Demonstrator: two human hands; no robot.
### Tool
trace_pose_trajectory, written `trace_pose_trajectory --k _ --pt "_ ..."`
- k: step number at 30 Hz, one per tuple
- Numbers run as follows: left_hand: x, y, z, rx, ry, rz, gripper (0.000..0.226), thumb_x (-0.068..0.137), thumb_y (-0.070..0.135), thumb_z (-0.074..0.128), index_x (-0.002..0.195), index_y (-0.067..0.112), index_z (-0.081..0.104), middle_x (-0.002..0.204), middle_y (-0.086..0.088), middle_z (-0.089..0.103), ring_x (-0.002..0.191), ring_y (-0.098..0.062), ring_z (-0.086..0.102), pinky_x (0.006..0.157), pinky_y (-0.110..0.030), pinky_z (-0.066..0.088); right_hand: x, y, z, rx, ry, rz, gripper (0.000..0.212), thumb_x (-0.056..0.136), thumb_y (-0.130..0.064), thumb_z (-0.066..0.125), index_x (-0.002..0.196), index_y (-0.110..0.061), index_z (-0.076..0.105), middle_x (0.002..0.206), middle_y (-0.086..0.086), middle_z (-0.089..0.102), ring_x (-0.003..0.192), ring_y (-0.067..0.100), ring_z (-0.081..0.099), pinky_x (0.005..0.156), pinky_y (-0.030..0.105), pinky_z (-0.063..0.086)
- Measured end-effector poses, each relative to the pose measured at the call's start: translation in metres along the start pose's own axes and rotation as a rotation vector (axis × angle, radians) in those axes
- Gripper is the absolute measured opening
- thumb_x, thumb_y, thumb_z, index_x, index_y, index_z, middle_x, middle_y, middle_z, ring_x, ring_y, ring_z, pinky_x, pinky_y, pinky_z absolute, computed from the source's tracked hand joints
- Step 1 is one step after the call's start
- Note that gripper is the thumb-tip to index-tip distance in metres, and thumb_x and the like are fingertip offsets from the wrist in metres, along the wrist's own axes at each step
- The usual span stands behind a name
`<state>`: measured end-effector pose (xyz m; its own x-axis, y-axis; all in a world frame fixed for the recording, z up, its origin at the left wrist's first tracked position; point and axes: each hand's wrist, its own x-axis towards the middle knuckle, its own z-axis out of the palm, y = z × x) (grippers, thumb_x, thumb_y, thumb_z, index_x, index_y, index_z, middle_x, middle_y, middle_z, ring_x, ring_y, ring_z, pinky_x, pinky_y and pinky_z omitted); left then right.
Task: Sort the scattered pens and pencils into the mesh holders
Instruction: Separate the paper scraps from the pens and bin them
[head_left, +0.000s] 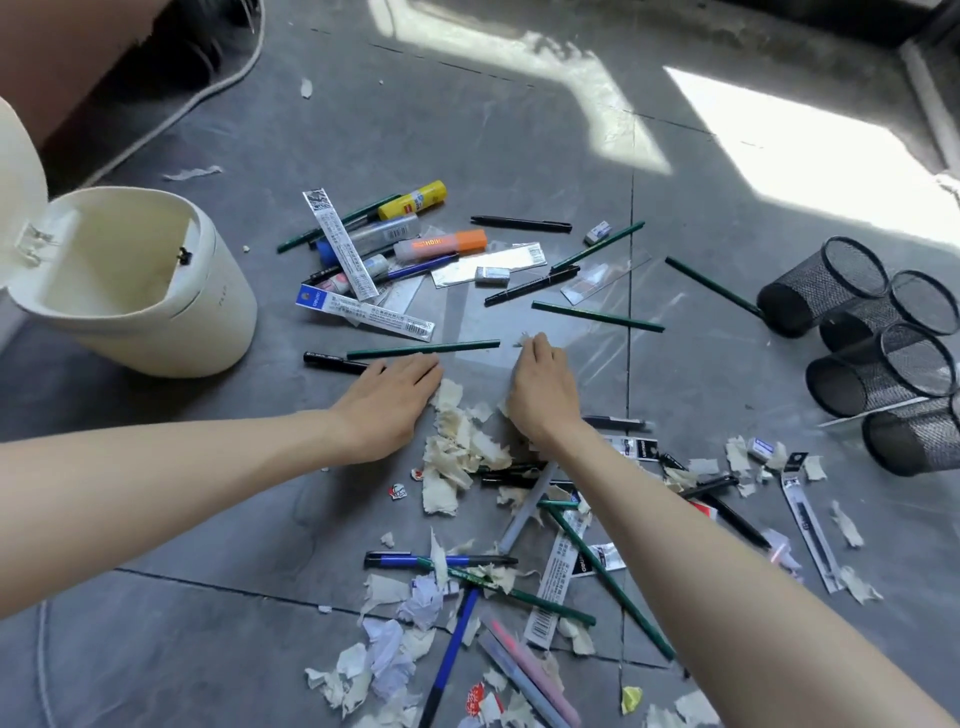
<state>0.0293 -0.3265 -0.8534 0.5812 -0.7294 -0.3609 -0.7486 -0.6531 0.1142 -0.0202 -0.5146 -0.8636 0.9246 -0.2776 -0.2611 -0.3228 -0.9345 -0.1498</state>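
Observation:
Green pencils, black and blue pens, highlighters and refill packets lie scattered over the grey floor. One green pencil (423, 348) lies just beyond my left hand (387, 402), which rests flat, fingers together, next to a black pen (332, 362). My right hand (540, 387) lies palm down with its fingertips on a scrap of torn paper (521, 340). Between the hands sits a heap of torn paper scraps (457, 441). Several black mesh holders (823, 283) lie tipped on their sides at the right. Neither hand holds a pen or pencil.
A cream bin (156, 291) with its lid open stands at the left. A clear plastic sheet (587, 338) lies under some pencils. More pens, pencils and paper scraps (395, 654) crowd the floor near me. Erasers (597, 232) lie among the far pile. A cable (218, 88) runs at the upper left.

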Motion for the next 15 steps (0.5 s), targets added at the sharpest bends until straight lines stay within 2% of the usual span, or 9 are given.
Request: trace_pose_trajectory --k 3,5,7,9,11,13,15 --pt "0.001 0.002 0.002 -0.073 0.057 0.004 0.069 0.086 0.002 0.038 0.149 0.01 0.012 0.157 -0.006 0.007 0.144 -0.021 0.008 0.116 -0.035 0.012 -0.022 -0.008 -0.004 0.089 -0.021 0.061 0.042 0.085 0.0 0.042 0.126 0.003 0.041 0.128 0.016 0.037 0.115 0.032 0.035 0.091 0.037 0.037" --pt "0.001 0.005 0.003 -0.156 0.128 0.047 0.07 0.085 -0.001 0.038 0.149 0.009 0.011 0.158 -0.007 0.006 0.145 -0.02 0.007 0.116 -0.028 0.005 -0.047 -0.023 -0.001 0.103 -0.07 -0.04 0.037 0.086 -0.001 0.043 0.122 0.005 0.044 0.124 0.017 0.038 0.115 0.033 0.036 0.092 0.038 0.037" --pt "-0.002 0.007 0.008 -0.247 0.125 0.117 0.073 0.084 -0.003 0.038 0.15 0.009 0.009 0.158 -0.005 0.001 0.145 -0.017 0.004 0.113 -0.02 0.0 -0.073 -0.042 0.009 0.14 -0.106 -0.183 0.039 0.087 -0.004 0.047 0.125 0.004 0.044 0.125 0.016 0.039 0.116 0.033 0.039 0.093 0.039 0.04" --pt "-0.006 0.007 0.017 -0.335 0.073 0.194 0.075 0.084 -0.002 0.039 0.15 0.014 0.007 0.158 -0.002 -0.001 0.145 -0.011 0.002 0.117 -0.023 0.004 -0.088 -0.055 0.016 0.254 -0.137 -0.253 0.041 0.087 -0.007 0.05 0.127 0.0 0.047 0.127 0.014 0.041 0.114 0.033 0.042 0.091 0.041 0.043" --pt "-0.008 0.008 0.027 -0.429 0.049 0.19 0.069 0.09 0.0 0.039 0.15 0.018 0.009 0.158 0.0 0.004 0.142 -0.004 0.001 0.118 -0.028 0.01 -0.096 -0.061 0.017 0.383 -0.121 -0.237 0.038 0.086 -0.007 0.05 0.124 -0.004 0.052 0.132 0.009 0.04 0.119 0.03 0.041 0.092 0.04 0.044" --pt "-0.005 0.012 0.029 -0.52 0.085 0.102 0.053 0.1 0.013 0.034 0.149 0.016 0.015 0.157 -0.002 0.011 0.143 -0.007 0.006 0.116 -0.02 0.004 -0.103 -0.058 0.014 0.476 -0.066 -0.174 0.041 0.089 -0.007 0.048 0.13 -0.007 0.051 0.146 0.004 0.033 0.133 0.022 0.032 0.103 0.035 0.038" --pt "-0.003 0.019 0.027 -0.578 0.106 0.033 0.049 0.102 0.023 0.03 0.148 0.014 0.018 0.157 -0.003 0.015 0.144 -0.01 0.009 0.111 -0.015 0.0 -0.112 -0.053 0.011 0.518 -0.008 -0.079 0.038 0.091 -0.007 0.047 0.129 -0.008 0.051 0.149 0.004 0.031 0.137 0.018 0.028 0.109 0.029 0.029"
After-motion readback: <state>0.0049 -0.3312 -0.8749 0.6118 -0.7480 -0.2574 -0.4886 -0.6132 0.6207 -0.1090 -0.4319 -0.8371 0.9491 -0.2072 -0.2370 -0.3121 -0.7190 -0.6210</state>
